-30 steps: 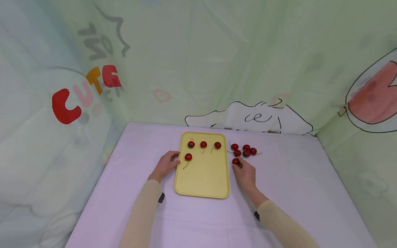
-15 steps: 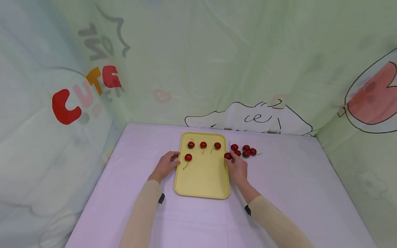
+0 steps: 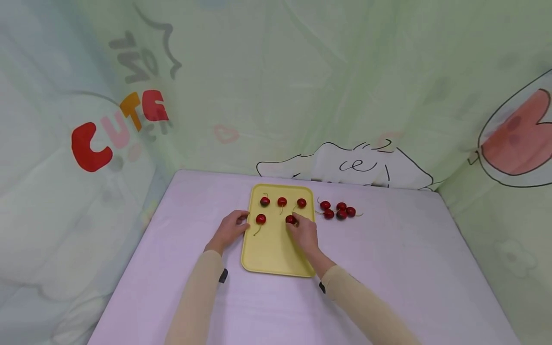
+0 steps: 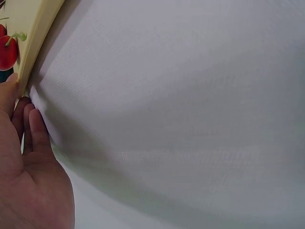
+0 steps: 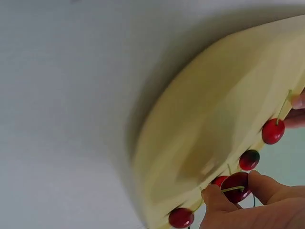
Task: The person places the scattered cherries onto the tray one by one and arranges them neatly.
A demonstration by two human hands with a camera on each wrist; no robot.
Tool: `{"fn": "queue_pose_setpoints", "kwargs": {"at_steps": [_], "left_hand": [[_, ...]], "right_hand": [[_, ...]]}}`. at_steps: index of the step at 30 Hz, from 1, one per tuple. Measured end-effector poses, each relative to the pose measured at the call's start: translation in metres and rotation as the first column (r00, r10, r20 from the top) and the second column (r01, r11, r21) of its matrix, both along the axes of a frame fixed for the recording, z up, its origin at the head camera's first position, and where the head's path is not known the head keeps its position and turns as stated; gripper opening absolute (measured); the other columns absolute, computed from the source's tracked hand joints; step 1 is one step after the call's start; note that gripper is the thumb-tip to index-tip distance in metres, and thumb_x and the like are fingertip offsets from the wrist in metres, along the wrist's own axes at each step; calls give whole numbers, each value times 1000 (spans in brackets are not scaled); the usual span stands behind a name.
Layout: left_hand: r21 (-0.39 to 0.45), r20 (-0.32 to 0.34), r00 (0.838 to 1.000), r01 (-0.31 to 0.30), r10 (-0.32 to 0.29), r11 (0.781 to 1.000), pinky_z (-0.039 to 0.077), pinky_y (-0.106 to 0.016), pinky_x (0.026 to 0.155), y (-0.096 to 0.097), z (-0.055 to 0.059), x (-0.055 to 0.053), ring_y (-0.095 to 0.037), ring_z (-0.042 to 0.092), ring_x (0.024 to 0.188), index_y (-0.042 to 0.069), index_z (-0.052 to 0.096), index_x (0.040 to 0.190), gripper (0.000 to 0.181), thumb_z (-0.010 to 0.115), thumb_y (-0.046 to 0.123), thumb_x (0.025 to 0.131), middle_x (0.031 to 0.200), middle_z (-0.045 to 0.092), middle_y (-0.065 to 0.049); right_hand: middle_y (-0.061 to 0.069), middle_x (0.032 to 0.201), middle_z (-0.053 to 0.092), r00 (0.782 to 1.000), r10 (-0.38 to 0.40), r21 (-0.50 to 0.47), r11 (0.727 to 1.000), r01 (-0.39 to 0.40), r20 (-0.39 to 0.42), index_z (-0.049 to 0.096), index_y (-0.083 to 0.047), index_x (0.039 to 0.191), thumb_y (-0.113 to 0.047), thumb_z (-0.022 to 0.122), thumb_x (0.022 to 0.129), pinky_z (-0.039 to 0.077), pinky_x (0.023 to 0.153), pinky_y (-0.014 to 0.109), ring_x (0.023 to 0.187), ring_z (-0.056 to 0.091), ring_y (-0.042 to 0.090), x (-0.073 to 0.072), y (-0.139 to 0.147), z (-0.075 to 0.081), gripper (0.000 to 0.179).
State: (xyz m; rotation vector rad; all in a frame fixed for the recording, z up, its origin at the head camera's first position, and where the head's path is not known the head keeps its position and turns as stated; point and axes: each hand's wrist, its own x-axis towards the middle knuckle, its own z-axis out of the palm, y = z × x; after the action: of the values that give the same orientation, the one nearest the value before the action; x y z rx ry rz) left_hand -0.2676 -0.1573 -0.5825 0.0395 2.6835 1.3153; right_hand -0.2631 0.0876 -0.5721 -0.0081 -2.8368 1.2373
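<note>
A yellow tray (image 3: 276,254) lies on the table. In the head view my left hand (image 3: 230,229) is at its left edge; the left wrist view shows thumb and fingers pinching the rim. My right hand (image 3: 304,234) is over the tray's right half, pinching a dark red cherry (image 5: 236,187) between thumb and fingers. In the head view this held cherry (image 3: 290,219) is right of another cherry (image 3: 260,219) with its stem toward me. Three more cherries form a row near the far edge: left (image 3: 265,201), middle (image 3: 282,202) and right (image 3: 301,203).
Just right of the tray, several stemmed cherries (image 3: 341,214) lie in a loose group on the table. A pale lilac cloth (image 3: 409,268) covers the table. Printed curtains (image 3: 276,96) hang behind it and at both sides.
My right hand has carried the cherry leftward from beside the cherry group, across the tray's right rim, to over the tray. My left hand has stayed at the left rim.
</note>
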Motion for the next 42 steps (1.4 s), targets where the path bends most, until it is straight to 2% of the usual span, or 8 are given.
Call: {"fn": "queue_pose_setpoints", "kwargs": {"at_steps": [6, 11, 15, 25, 32, 37, 40, 42], "left_hand": [[-7, -7, 1000, 2, -2, 1000, 44, -38, 102, -1, -1, 0, -22, 54, 113, 7, 55, 135, 44, 68, 14, 93, 125, 59, -8], [-12, -13, 1000, 4, -4, 1000, 45, -38, 102, -2, -2, -1, -22, 54, 112, 6, 55, 135, 44, 68, 13, 93, 124, 59, -8], [-14, -14, 1000, 10, -10, 1000, 45, -38, 102, -2, -2, -1, -23, 54, 112, 6, 55, 135, 44, 67, 14, 93, 125, 59, -8], [-1, -43, 999, 13, -13, 1000, 45, -39, 102, -2, -1, 2, -24, 54, 112, 5, 54, 135, 43, 66, 10, 94, 125, 59, -10], [-7, -33, 999, 10, -11, 1000, 45, -38, 101, -1, 0, 2, -23, 54, 112, 5, 55, 135, 43, 66, 12, 94, 126, 59, -9], [-4, -3, 1000, 3, -3, 1000, 44, -38, 103, -2, -3, -1, -22, 54, 114, 8, 54, 136, 45, 67, 15, 94, 127, 58, -8], [-12, -11, 1000, 7, -7, 1000, 44, -38, 103, -2, -4, -2, -22, 54, 114, 8, 54, 136, 45, 67, 16, 94, 127, 58, -7], [-17, -12, 1000, 7, -7, 1000, 44, -37, 103, -2, -4, -2, -22, 54, 115, 8, 54, 136, 45, 67, 16, 94, 128, 58, -7]], "right_hand": [[20, 116, 67, 997, 70, 54, 996, -68, -33, 65, 5, 123, -13, 73, 88, 54, 85, 42, 102, 65, 29, 0, -20, -6, 40], [18, 115, 68, 993, 110, 183, 978, -99, -49, 66, 1, 122, -14, 73, 88, 56, 82, 44, 103, 66, 33, 2, -27, -9, 38], [17, 110, 70, 993, 98, 215, 973, -83, -60, 67, -1, 120, -14, 72, 89, 57, 74, 45, 94, 68, 32, 5, -30, -5, 35], [15, 118, 68, 999, 53, 281, 958, -51, 3, 63, -4, 129, -22, 70, 91, 57, 76, 48, 99, 67, 33, 2, -33, 0, 42], [18, 116, 68, 999, 33, 229, 973, -33, 4, 59, -1, 133, -23, 70, 91, 56, 69, 41, 82, 67, 27, 3, -29, 4, 48], [20, 118, 66, 1000, 31, 131, 991, -31, -2, 57, 4, 133, -21, 70, 91, 47, 60, 38, 62, 50, 23, 8, -14, 15, 50], [22, 125, 62, 1000, 21, 74, 997, -20, -15, 55, 4, 134, -22, 69, 92, 53, 71, 41, 73, 61, 28, 10, 2, 16, 52], [21, 128, 60, 1000, 2, 33, 999, -1, -20, 54, 3, 136, -24, 68, 93, 54, 85, 43, 95, 66, 33, 10, 16, 15, 53]]}}
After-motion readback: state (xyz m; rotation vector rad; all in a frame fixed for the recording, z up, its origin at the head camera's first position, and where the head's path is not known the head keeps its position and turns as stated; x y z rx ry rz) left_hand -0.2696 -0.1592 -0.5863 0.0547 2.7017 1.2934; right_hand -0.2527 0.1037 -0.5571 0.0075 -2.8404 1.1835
